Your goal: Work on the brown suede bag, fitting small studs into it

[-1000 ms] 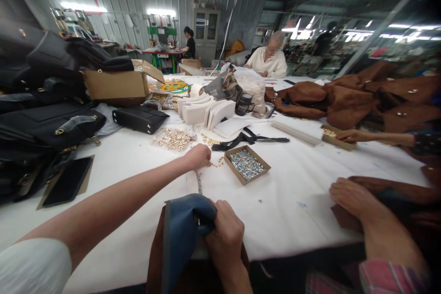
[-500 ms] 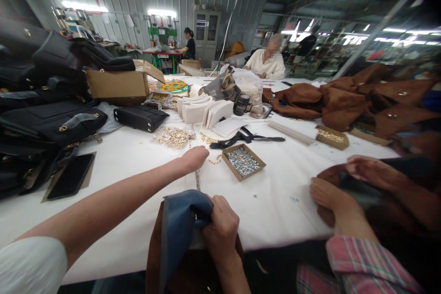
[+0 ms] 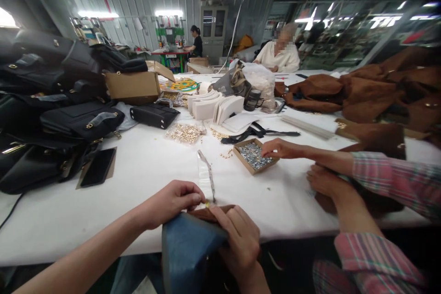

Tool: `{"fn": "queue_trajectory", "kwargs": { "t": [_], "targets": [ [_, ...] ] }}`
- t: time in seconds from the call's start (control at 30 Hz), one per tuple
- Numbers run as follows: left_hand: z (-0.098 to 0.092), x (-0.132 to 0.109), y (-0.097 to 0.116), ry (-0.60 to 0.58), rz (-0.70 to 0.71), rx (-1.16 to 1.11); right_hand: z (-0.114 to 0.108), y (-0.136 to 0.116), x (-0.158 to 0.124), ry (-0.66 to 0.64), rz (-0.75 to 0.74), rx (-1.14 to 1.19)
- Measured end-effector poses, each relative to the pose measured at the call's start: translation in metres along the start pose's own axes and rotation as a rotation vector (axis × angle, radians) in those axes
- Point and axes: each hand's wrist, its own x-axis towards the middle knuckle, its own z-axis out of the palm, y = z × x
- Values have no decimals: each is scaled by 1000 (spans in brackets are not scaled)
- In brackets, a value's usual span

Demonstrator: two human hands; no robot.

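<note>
My right hand [image 3: 243,234] grips the edge of a brown bag piece with blue lining [image 3: 191,248], held over the front edge of the table. Thumb and forefinger of my left hand [image 3: 174,203] pinch a small gold-coloured stud [image 3: 207,203] at the top edge of that piece, close to my right thumb. Just beyond lies a strip of clear film [image 3: 204,172] with a dark edge. Gold studs in a clear bag [image 3: 186,133] lie farther back, with loose gold studs [image 3: 226,153] near a shallow cardboard box [image 3: 254,171] of small silver metal parts.
At right, a co-worker in plaid sleeves [image 3: 375,172] reaches into the cardboard box, other hand on a brown piece. Black bags [image 3: 79,119] and a phone [image 3: 98,167] are at left. White pads [image 3: 213,108], black straps [image 3: 258,134] and brown bags [image 3: 372,87] lie farther back.
My left hand has come back from near the gold studs to the bag piece's edge. The co-worker's hand has moved into the cardboard box. The view has shifted left.
</note>
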Motion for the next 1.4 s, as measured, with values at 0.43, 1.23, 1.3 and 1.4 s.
{"fn": "queue_trajectory", "kwargs": {
  "t": [0.43,1.23,1.3,1.4],
  "targets": [
    [12,-26,-4,-52,37,-135,-23,-36,14,21,-11,4],
    [32,-43,8,167,115,-65,-32,-50,26,88,102,130],
    [31,-44,9,176,131,-10,-33,-51,27,90,116,121],
    [31,-47,10,163,153,40,-34,-51,27,77,126,135]
  ]
}}
